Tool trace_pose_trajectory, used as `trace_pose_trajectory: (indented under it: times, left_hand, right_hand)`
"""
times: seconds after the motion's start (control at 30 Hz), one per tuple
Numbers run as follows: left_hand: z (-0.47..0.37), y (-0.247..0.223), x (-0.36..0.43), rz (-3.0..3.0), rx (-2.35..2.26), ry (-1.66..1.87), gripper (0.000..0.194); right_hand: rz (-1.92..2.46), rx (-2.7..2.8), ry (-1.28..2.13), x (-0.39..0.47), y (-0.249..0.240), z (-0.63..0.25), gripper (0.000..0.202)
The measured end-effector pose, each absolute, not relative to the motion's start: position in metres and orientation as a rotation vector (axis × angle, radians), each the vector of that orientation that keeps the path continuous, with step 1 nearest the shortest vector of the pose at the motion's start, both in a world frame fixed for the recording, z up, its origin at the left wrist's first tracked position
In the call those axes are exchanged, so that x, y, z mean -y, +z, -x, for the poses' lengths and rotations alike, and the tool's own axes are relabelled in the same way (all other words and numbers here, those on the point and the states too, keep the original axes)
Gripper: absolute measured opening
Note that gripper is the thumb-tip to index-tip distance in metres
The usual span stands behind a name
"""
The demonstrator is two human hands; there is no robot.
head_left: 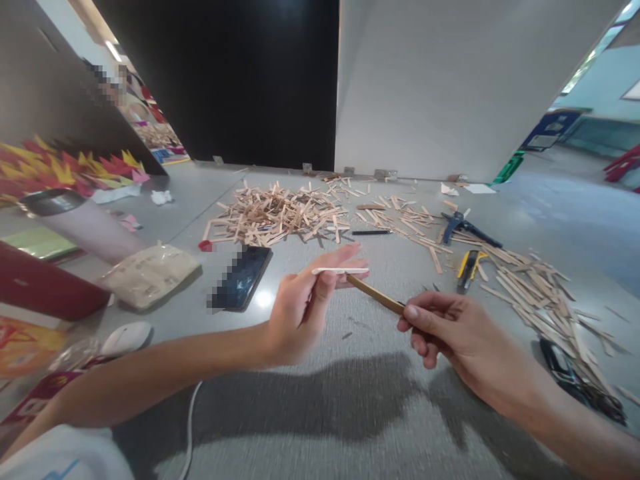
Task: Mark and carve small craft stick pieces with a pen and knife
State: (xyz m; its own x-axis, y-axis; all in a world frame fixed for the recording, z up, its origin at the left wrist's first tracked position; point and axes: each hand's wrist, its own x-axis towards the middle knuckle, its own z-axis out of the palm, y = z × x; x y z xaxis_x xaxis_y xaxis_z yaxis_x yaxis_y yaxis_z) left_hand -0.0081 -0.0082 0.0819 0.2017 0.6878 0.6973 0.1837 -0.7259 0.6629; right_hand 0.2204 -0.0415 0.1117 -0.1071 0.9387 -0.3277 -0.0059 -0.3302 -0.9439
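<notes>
My left hand (305,303) is raised over the middle of the table. A short pale wooden stick (330,271) lies across its fingers, pinned by the thumb and seen nearly edge-on. My right hand (445,327) pinches one end of a thin, slightly bent brown strip (375,295), perhaps a sanding strip; its exact kind is unclear. The strip's far end meets the underside of the stick near my left fingertips. Behind the hands lies a heap of short wooden sticks (280,213), some joined in crosses.
Left are a phone (245,279), a plastic packet (150,275), a tumbler (90,223), a mouse (127,338) and a white cable (190,430). Right are a yellow cutter (469,268), a dark blue hand tool (467,230) and loose sticks (540,300). Upright panels (425,87) stand behind.
</notes>
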Motion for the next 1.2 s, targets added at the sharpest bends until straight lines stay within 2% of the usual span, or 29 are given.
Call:
trace_pose_trajectory:
  times: [0.07,0.27,0.47,1.03,1.2]
  left_hand:
    - [0.008,0.083,0.008,-2.062,-0.819,1.523,0.054]
    - [0.003,0.084,0.007,-1.803,-0.819,1.531,0.04]
    - [0.006,0.088,0.001,-1.662,-0.802,1.594,0.042]
    - [0.012,0.102,0.005,-1.462,-0.761,1.382,0.049]
    - [0.01,0.105,0.01,-1.509,-0.734,1.39,0.047]
  right_hand:
    - [1.36,1.133,1.545,0.041,0.11,-0.222,0.052]
    - [1.281,1.231,1.752,0.049,0.116,-0.223,0.051]
    - [1.173,1.208,1.863,0.056,0.118,-0.224,0.045]
    - [1.349,1.543,1.417,0.055,0.123,-0.221,0.06]
    - [1.367,1.564,1.365,0.059,0.122,-0.219,0.054]
